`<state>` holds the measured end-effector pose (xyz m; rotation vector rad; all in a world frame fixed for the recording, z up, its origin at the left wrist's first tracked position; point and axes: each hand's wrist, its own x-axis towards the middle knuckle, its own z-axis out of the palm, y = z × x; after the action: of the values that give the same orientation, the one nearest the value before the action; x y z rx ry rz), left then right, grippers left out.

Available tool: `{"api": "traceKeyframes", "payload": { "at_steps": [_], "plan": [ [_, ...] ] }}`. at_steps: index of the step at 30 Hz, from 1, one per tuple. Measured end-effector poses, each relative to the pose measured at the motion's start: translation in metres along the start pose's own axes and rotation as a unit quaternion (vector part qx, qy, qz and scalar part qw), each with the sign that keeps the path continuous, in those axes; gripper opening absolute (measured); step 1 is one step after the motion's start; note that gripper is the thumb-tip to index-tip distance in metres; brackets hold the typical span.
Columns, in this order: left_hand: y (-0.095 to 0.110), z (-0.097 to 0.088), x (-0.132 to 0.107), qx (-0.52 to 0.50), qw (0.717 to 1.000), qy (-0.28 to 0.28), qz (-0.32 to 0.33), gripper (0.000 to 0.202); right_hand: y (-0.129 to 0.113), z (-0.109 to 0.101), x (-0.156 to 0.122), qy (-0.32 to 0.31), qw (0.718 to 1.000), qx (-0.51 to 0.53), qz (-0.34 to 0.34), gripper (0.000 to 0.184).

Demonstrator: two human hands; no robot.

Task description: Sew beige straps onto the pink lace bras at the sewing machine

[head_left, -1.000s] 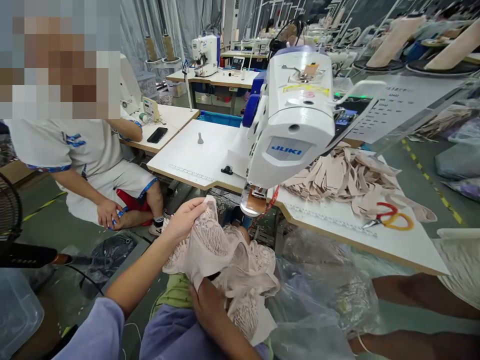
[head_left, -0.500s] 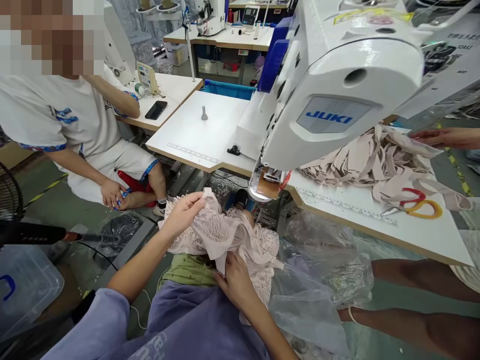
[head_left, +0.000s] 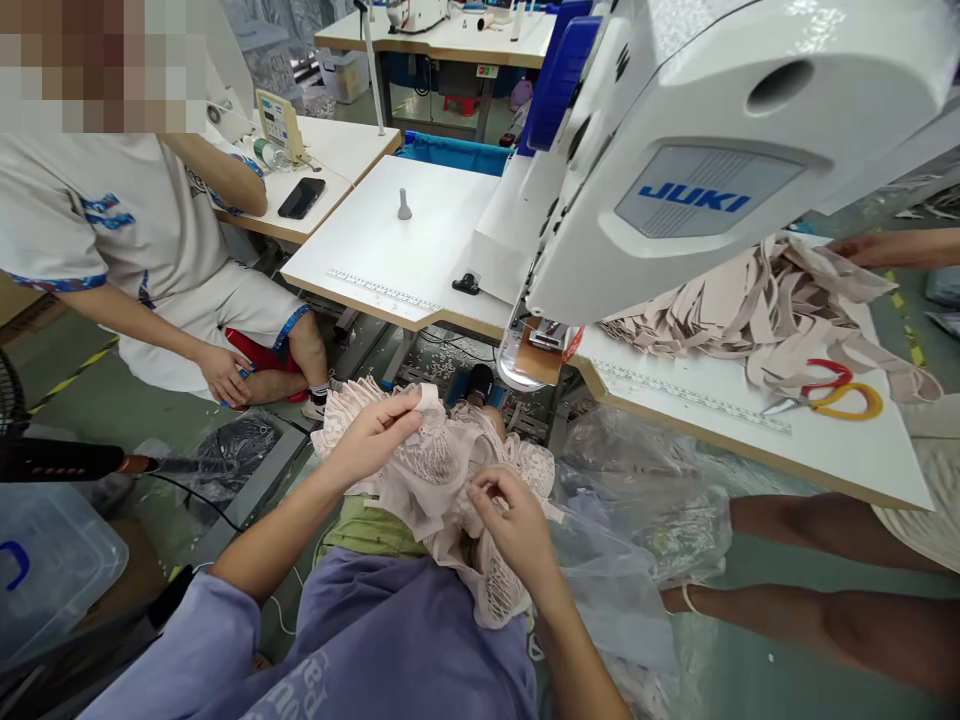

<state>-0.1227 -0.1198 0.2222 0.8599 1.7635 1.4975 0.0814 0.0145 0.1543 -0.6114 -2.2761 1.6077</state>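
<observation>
Station: a white sewing machine (head_left: 712, 150) is mounted on a white table (head_left: 420, 250). A pile of beige strips (head_left: 750, 310) is spread on the table to the right of the machine, with scissors (head_left: 832, 395) lying just beside it. Clear plastic bagging (head_left: 637, 520) is seen below the table edge. A seated person (head_left: 150, 250) is noted at the left. Another person's hand (head_left: 862, 248) is touching the far side of the strip pile.

Work piece: a pale lace garment (head_left: 442, 465) is held over the lap, below and in front of the machine head and off the table.

Hands: the left hand (head_left: 371, 440) is closed on the garment's upper edge, which is pinched between thumb and fingertips. The right hand (head_left: 514, 525) is curled on a lower fold, and a small part of the fabric is nipped between thumb and forefinger.

Assessment: the lace is judged delicate and easily stretched. It is recommended that the pinches be kept on bound edges rather than on open lace. The piece should be held lightly taut between both hands. Loose folds should be kept clear of the bagging and the floor.
</observation>
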Motion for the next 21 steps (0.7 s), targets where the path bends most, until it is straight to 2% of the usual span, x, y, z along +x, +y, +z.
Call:
{"api": "traceKeyframes", "payload": {
  "at_steps": [3, 8, 13, 21],
  "plan": [
    [0.001, 0.008, -0.002, 0.005, 1.000, -0.028, 0.006, 0.034, -0.017, -0.005, 0.017, 0.046, 0.996, 0.071, -0.030, 0.019],
    [0.003, 0.021, -0.006, 0.027, 0.997, -0.064, 0.020, 0.033, -0.040, 0.005, 0.042, 0.048, 0.989, 0.116, -0.074, 0.025],
    [0.004, 0.030, -0.008, 0.019, 0.996, -0.085, 0.018, 0.034, -0.042, 0.013, 0.046, 0.078, 0.988, 0.111, -0.074, 0.024],
    [0.003, 0.033, -0.007, 0.020, 0.995, -0.100, 0.015, 0.034, -0.041, 0.013, 0.045, 0.086, 0.982, 0.154, -0.073, 0.018]
  ]
}}
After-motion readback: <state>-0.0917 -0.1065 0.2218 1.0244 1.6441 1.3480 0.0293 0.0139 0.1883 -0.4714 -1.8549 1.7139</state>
